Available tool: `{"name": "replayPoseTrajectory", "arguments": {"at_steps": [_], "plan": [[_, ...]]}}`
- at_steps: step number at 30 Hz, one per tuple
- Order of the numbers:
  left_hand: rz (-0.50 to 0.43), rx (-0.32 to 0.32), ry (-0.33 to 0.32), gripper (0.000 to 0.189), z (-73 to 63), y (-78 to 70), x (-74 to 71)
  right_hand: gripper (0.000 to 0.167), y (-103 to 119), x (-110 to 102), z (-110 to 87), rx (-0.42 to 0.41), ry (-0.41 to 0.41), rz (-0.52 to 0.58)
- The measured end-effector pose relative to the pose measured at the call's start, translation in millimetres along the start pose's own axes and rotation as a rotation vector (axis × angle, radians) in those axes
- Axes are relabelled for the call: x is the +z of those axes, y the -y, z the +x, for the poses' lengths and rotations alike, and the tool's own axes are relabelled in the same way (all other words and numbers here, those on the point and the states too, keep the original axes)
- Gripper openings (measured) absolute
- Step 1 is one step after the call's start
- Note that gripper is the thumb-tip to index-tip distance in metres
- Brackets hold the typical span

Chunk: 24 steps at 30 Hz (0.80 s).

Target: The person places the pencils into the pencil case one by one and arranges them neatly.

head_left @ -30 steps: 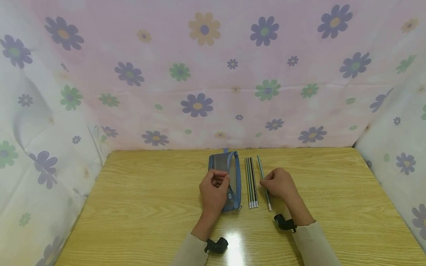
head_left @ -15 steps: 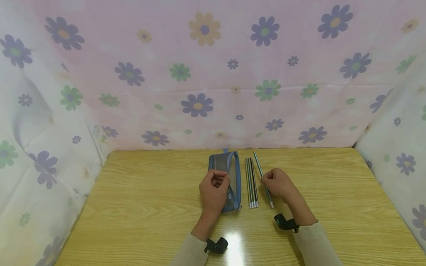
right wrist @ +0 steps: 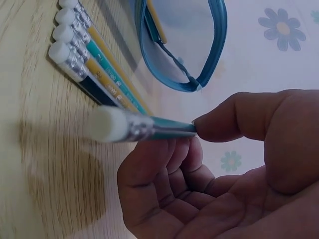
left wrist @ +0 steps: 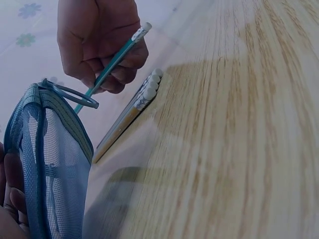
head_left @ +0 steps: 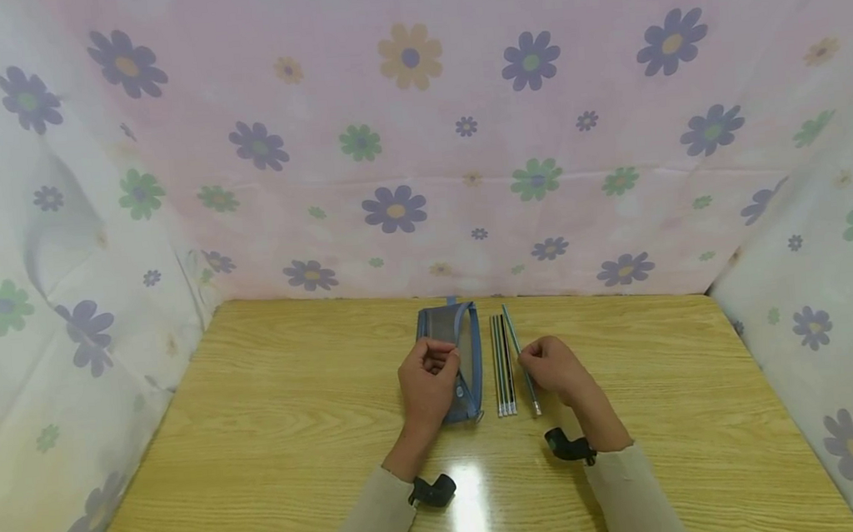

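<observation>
In the head view my left hand (head_left: 428, 383) lies over a blue mesh pencil case (head_left: 477, 370), thumb and fingers pinching its edge so that the zip side gapes. The left wrist view shows the case (left wrist: 65, 164) upright with a metal ring at its corner. My right hand (head_left: 552, 365) pinches a teal pencil (head_left: 511, 328) between thumb and fingers. Its white eraser end points toward me, as the right wrist view shows on the pencil (right wrist: 169, 127). Between case and right hand several eraser-tipped pencils (head_left: 503, 368) lie side by side; the held pencil's far end slants toward them.
Inside the case's opening a yellow stick (right wrist: 158, 22) shows in the right wrist view. The wooden table (head_left: 298, 443) ends at a flowered cloth (head_left: 463, 154) behind and on both sides. Each wrist carries a black camera (head_left: 434, 492).
The pencil in my right hand has tilted, its far end moving left to the row of pencils. The right hand has shifted only slightly. My left hand and the case have stayed put.
</observation>
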<state>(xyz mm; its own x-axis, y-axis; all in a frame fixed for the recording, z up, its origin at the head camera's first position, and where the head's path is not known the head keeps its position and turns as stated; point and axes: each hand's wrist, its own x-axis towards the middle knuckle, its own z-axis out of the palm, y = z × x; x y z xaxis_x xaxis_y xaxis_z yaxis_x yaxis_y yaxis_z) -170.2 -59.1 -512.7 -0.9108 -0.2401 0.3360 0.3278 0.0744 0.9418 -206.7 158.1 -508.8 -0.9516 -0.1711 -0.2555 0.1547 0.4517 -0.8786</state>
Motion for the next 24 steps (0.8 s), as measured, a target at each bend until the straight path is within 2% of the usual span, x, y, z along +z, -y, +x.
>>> {"name": "replayPoseTrajectory", "arguments": {"at_steps": [5,18,24], "plan": [[-0.002,-0.011,0.0,0.005,-0.6,-2.6,1.1,0.043,3,3,0.1,-0.009,0.015,0.029],[0.005,0.008,0.004,0.005,-0.5,-0.2,0.5,0.033,12,13,0.9,0.033,0.015,0.053],[-0.002,0.007,0.003,0.005,0.0,0.5,0.8,0.039,15,17,0.7,0.012,0.04,0.087]]}}
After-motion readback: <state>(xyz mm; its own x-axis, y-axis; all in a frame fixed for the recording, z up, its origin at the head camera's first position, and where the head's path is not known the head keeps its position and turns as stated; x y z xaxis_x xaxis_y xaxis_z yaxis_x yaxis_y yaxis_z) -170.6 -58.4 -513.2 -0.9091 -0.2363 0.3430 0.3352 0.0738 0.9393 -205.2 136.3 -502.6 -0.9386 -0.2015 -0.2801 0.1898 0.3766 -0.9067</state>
